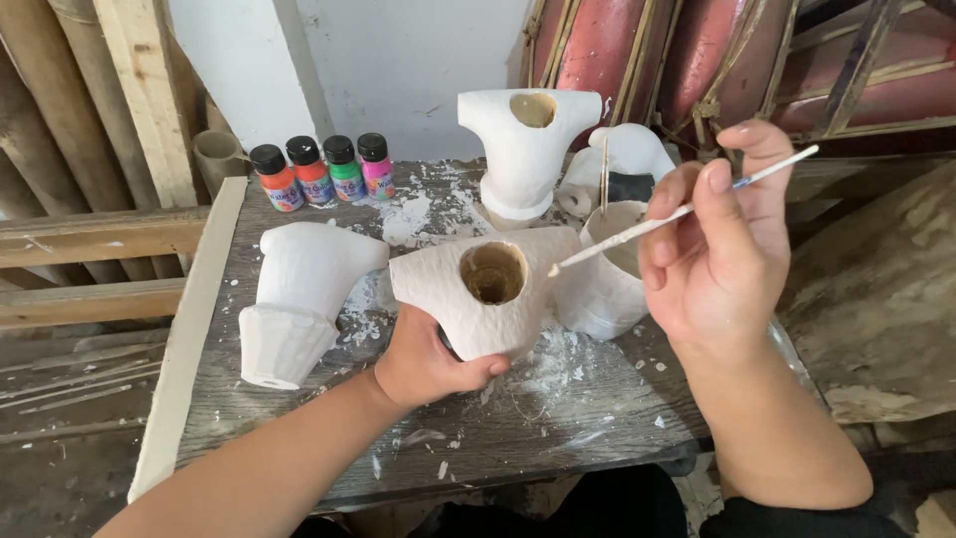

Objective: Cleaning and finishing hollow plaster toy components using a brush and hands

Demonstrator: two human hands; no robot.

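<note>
Head view: I see two hands at work.
Left hand point(423, 364): grips white plaster pot with round hole point(488, 289).
Right hand point(712, 244): pinches thin white-coated brush point(637, 227).

The left hand point(423, 361) was low and near the middle, with the bare forearm coming up from the near left corner. Its palm was turned up and away, and the grip was closed, the thumb lying across the near side. The right hand point(712, 239) was raised on the right, higher and farther, with the forearm rising from the near right. Its fingers were curled together in a pinching grip.
</note>
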